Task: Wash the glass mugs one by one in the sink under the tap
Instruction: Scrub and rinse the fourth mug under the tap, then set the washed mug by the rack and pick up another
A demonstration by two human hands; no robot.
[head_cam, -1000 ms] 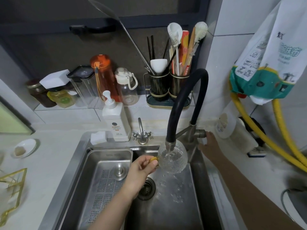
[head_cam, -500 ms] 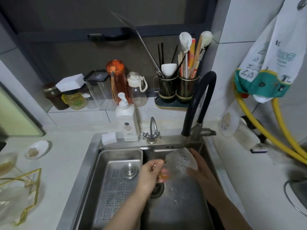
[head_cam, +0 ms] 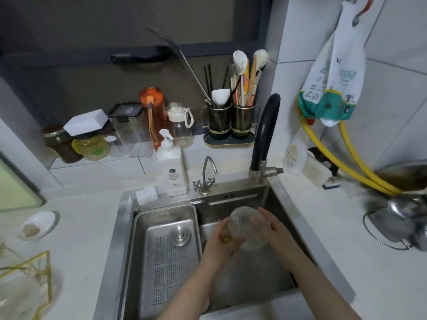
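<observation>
Two bare hands meet low in the right basin of a steel sink, holding one round, textured glass mug between them. The left hand comes in from the near left, its fingers curled round the mug's amber handle, which sticks out toward that hand. The right hand lies against the mug's far right side, fingers fairly straight and spread over the glass, pressing rather than gripping. The mug looks tipped on its side, its long axis running roughly left to right between the hands, though blur hides where its mouth points. A black tap arches up behind and to the right of the mug, its outlet hidden, and no stream of water can be made out. To the left, a perforated steel tray fills the other half of the sink, and a white soap bottle stands on the desk behind it. The left hand carries the mug, so any turning or lifting would likely be led from the handle, with the right hand free to rub
</observation>
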